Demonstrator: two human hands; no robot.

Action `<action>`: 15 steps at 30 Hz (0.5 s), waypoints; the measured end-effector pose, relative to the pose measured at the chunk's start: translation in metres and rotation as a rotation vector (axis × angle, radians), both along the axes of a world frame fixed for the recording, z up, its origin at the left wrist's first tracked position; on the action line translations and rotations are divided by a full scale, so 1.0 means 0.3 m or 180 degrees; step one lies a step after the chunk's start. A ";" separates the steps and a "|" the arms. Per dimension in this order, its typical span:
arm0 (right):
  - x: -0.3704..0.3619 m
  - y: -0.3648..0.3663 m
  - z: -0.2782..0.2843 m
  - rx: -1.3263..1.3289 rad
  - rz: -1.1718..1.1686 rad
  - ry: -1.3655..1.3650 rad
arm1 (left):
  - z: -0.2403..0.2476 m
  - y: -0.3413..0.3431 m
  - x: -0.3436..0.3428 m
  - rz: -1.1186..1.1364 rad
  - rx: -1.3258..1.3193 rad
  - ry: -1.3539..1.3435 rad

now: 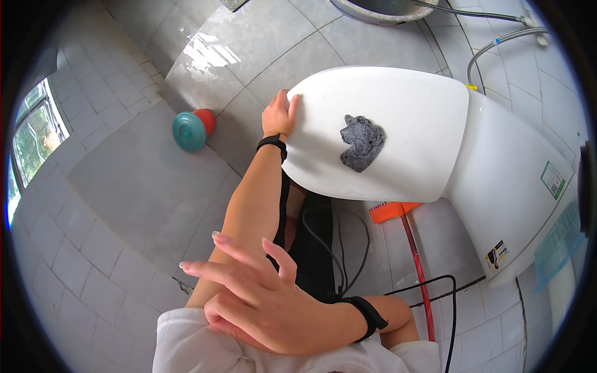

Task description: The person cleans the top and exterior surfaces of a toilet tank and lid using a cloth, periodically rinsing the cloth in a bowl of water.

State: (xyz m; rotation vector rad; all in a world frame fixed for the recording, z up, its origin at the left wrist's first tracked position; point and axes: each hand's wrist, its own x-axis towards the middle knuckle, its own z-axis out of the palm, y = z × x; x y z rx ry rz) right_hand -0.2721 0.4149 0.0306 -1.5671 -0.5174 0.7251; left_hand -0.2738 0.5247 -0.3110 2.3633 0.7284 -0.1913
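Note:
My left hand (279,116) is closed on the rounded front edge of the white toilet lid (410,99), its thumb on top and the other fingers curled at the rim. The lid is down. A crumpled dark grey cloth (363,144) lies on the middle of it, with neither hand touching it. In front of my body, my right hand (261,298) is raised across my left upper arm, its fingers spread and bent a little, holding nothing. Whether it touches that arm I cannot tell. Each wrist has a black band.
The white cistern (510,180) stands right of the lid. Below the lid is an orange brush head (393,212) on a red pole, near black cables (456,311). A teal disc-shaped object (190,132) with a red part sits left. A round basin (385,13) and hoses are at the far right.

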 end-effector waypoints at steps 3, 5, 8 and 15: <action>0.013 0.004 -0.018 -0.0382 -0.0034 -0.0388 | 0.000 -0.003 0.000 0.0011 0.0037 -0.0032; 0.022 0.016 -0.040 -0.0710 0.0026 -0.0488 | -0.001 -0.001 0.004 0.0003 0.0003 -0.0003; 0.025 -0.008 -0.056 -0.0534 0.0271 -0.0074 | -0.004 -0.007 0.011 0.0013 -0.0073 -0.0014; 0.050 -0.195 -0.053 0.1126 -0.2853 -0.0009 | -0.004 0.013 -0.007 -0.0005 0.0083 -0.0169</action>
